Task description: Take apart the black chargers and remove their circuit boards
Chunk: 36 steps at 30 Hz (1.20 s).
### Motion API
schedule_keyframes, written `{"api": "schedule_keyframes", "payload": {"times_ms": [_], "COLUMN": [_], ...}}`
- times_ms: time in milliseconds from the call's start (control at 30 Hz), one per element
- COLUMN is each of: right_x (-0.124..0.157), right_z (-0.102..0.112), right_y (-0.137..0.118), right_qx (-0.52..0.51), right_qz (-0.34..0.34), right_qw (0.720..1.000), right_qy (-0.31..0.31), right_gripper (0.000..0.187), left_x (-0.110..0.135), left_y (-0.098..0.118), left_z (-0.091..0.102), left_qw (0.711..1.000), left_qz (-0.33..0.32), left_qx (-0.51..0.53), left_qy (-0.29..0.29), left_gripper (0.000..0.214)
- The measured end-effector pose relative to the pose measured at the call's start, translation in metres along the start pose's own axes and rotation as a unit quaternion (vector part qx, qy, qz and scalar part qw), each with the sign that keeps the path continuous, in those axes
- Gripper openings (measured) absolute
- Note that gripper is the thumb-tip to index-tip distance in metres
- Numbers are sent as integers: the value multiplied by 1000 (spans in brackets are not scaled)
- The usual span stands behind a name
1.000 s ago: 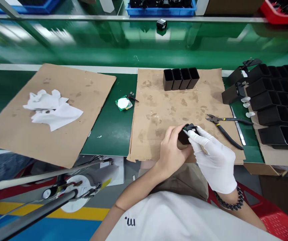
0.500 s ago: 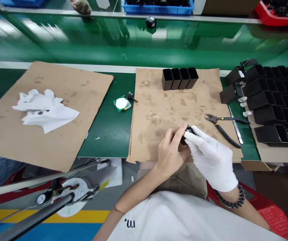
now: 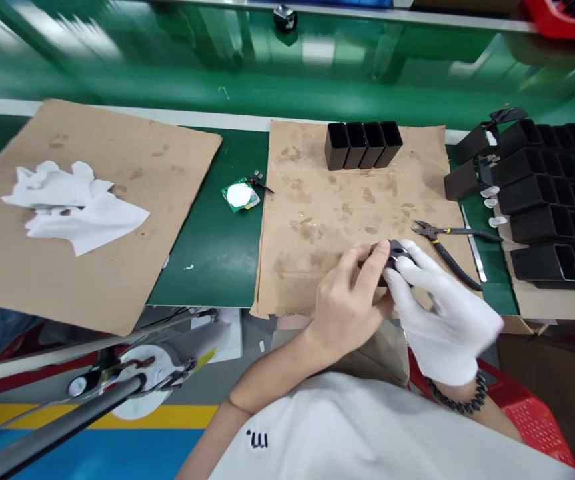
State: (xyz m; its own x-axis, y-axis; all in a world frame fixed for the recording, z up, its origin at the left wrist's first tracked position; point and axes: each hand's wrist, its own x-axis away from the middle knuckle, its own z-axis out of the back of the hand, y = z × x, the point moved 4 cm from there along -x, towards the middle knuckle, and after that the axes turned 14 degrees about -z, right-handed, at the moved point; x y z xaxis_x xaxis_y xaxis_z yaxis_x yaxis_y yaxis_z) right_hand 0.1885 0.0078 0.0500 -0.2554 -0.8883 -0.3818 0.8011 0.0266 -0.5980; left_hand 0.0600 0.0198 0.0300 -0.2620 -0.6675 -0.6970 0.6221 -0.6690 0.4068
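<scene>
My bare left hand is closed around a small black plastic housing, low over the right cardboard sheet. My right hand, in a white glove, pinches the same housing from the other side with its thumb and fingers. Much of the part is hidden behind my fingers. Just right of the gloved hand lie diagonal cutters with spread black handles. Tweezers lie beyond them. Behind my hands, several open black boxes stand in a row.
On the left, white cloth pieces lie on another cardboard sheet. Between the sheets sits a green circuit board with a black plug part. Many black cases are ranked at right. A small black piece rests on the green belt.
The view has tilted down a little. Both hands have shifted slightly right with the housing, and my gloved right hand has turned, its fingers bent further round the part.
</scene>
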Motion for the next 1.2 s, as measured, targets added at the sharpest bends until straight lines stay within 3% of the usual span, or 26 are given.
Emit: {"api": "schedule_keyframes", "payload": {"times_ms": [133,333,533,700,900,1200], "right_x": [-1,10,14,14,19,21], "right_z": [-9,9,-18,-17,-11,-12], "right_y": [10,12,11,8,-7,-15], "right_qx": [-55,-50,-22,-41,63,105], "right_qz": [14,-34,16,31,56,39], "right_qw": [998,996,997,997,996,994], "right_qy": [-41,-64,-68,-56,-6,20], "right_gripper": [16,33,18,20,15,14], "left_x": [4,-1,15,18,24,28], "left_y": [-3,10,-7,-13,-16,-12], "left_z": [-7,8,-5,-1,1,-1], "left_qw": [999,998,990,987,985,997], "left_qz": [29,-36,77,76,110,28], "left_qx": [-23,35,-30,8,25,-14], "left_qy": [-40,27,-114,-140,-127,-68], "left_gripper": [43,44,46,58,60,48]}}
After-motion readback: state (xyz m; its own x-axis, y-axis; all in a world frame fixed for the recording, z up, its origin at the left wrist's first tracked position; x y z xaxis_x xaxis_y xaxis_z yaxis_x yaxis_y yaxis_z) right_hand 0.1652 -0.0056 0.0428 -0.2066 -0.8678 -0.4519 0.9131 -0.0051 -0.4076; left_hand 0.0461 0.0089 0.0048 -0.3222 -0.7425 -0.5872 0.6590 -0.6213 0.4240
